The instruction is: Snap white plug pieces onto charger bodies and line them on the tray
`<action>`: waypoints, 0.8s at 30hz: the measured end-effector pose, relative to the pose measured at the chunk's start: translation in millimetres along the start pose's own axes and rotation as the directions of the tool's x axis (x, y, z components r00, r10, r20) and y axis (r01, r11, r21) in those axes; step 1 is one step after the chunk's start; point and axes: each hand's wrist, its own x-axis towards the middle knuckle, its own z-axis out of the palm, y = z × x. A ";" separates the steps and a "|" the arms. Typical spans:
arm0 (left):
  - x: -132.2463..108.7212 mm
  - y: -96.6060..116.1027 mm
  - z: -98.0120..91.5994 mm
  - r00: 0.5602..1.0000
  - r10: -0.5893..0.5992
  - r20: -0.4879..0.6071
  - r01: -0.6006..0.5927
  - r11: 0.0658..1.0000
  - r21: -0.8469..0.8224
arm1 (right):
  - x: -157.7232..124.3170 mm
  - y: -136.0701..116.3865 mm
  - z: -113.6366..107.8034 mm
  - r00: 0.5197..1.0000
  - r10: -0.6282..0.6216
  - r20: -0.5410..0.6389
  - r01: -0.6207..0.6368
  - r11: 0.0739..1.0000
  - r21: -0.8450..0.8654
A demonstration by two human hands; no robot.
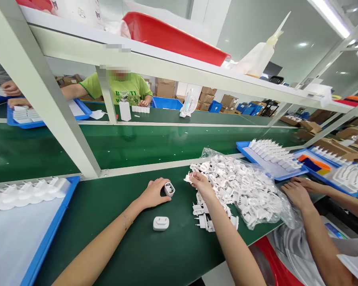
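head view, left hand (153,193): curled around a white shell (169,189), resting on the green table (131,254)
right hand (200,182): pinching a plug piece (187,178)
pile (241,186): more plug bits spilling from a bag (274,206), touching the right hand
charger (161,223): lying flat, near the left hand

White shell (169,189), open end up, pronged plug (187,178)
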 end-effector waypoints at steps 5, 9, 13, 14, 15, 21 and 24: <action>0.7 5.3 9.5 0.992 -0.061 -0.109 0.063 0.998 0.021 | 2.4 -3.8 9.7 0.996 0.085 0.036 -0.092 0.943 0.319; 3.9 10.9 14.7 0.990 -0.040 -0.134 0.046 0.998 0.039 | 0.2 -9.0 13.5 0.989 0.117 0.092 -0.146 0.879 0.455; -1.2 8.5 7.4 0.996 0.039 -0.076 -0.043 0.998 -0.053 | -0.5 -10.9 19.4 0.983 0.127 0.132 -0.177 0.843 0.508; -2.9 7.0 5.5 0.997 0.036 -0.071 -0.041 0.996 -0.079 | -0.6 -11.2 21.4 0.983 0.127 0.134 -0.179 0.838 0.516; -4.3 5.5 4.1 0.997 0.021 -0.074 -0.028 0.995 -0.095 | -0.9 -11.6 23.4 0.984 0.125 0.130 -0.175 0.834 0.523; -4.8 0.3 6.4 0.996 -0.026 -0.090 0.018 0.996 -0.089 | -8.9 -18.6 30.0 0.995 0.042 0.090 -0.076 0.904 0.420; -3.7 -0.8 6.3 0.995 0.000 -0.099 -0.013 0.991 -0.132 | -13.0 -20.8 27.6 0.980 -0.047 0.191 -0.013 0.953 0.301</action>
